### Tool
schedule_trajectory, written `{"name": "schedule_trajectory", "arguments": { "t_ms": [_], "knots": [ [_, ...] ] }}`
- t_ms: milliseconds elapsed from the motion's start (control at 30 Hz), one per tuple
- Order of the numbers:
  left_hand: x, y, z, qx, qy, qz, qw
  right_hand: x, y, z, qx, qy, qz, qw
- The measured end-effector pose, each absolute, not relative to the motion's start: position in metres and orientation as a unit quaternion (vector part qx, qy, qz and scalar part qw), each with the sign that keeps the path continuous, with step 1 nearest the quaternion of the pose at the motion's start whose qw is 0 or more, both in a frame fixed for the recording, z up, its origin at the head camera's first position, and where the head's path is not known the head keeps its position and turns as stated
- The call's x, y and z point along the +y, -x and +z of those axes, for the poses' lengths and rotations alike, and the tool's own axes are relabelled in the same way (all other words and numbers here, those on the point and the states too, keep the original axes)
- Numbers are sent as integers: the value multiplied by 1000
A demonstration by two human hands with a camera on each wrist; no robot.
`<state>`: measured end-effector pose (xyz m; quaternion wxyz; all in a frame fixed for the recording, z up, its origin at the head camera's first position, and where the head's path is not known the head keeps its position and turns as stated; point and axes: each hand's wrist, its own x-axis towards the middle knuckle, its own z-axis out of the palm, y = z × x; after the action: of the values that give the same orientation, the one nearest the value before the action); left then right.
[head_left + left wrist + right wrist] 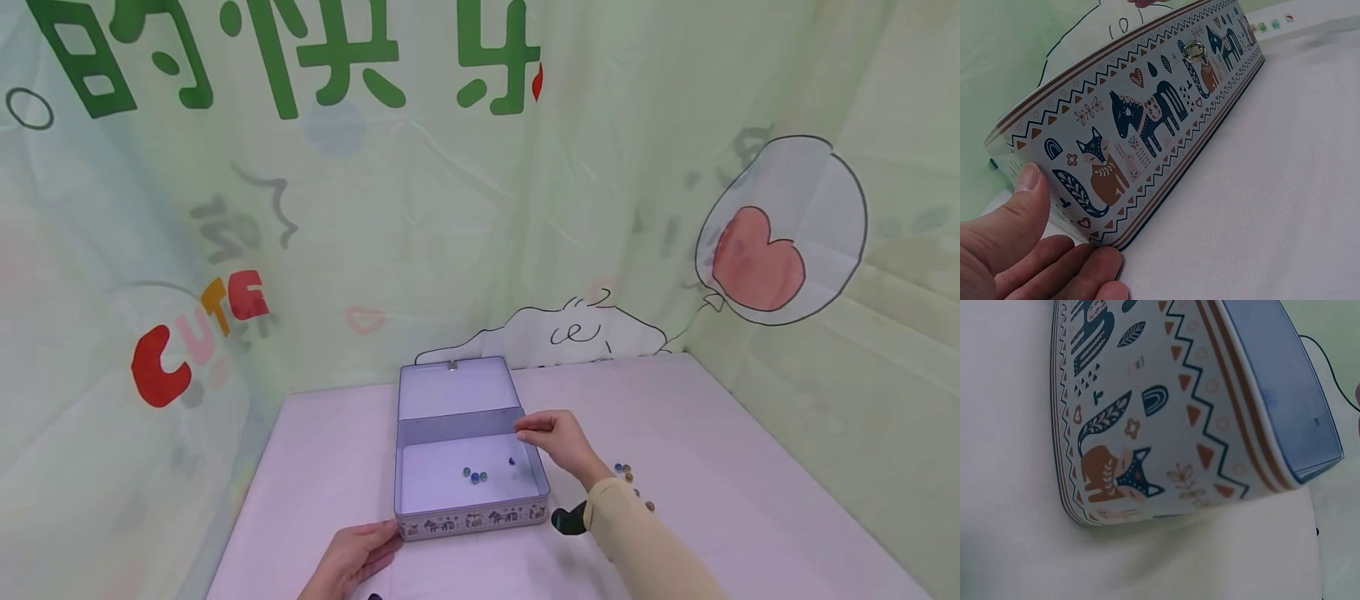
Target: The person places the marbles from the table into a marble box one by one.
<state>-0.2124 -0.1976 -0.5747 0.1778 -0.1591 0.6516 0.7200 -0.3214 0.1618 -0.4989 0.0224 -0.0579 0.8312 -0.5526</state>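
A rectangular tin box [472, 518] with printed animals on its side stands on the table, its hinged lid [457, 390] raised at the back. Inside are several small glass marbles [475, 477], blue and greenish. A further dark blue marble [512, 461] appears nearer the right wall, below my right hand [558, 440]. That hand hovers over the box's right edge, thumb and fingers close together, with nothing visible between them. My left hand [356, 557] holds the box's front left corner, its thumb [1030, 194] against the side and fingers at the bottom edge. The right wrist view shows no hand.
More marbles [628, 477], blue and amber, lie on the table right of the box. A dark green object [568, 521] is partly hidden by the right sleeve. Printed curtains [465, 208] surround the pale table [315, 467] at the back and sides.
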Motion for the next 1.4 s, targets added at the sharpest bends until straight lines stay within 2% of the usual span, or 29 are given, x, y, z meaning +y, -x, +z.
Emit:
{"name": "schedule_trajectory", "arguments": {
  "t_ms": [667, 933, 1200, 1400],
  "knots": [
    [-199, 214, -578, 651, 157, 721, 178, 184, 313, -490, 826, 63, -560, 14],
    [-198, 213, -577, 653, 156, 718, 181, 245, 303, -500, 841, 36, -540, -7],
    [-199, 214, -578, 658, 159, 714, 181, 321, 275, -518, 866, -10, -499, -23],
    [-197, 215, -577, 660, 167, 708, 186, 347, 262, -530, 872, -36, -487, -13]
  ]
}}
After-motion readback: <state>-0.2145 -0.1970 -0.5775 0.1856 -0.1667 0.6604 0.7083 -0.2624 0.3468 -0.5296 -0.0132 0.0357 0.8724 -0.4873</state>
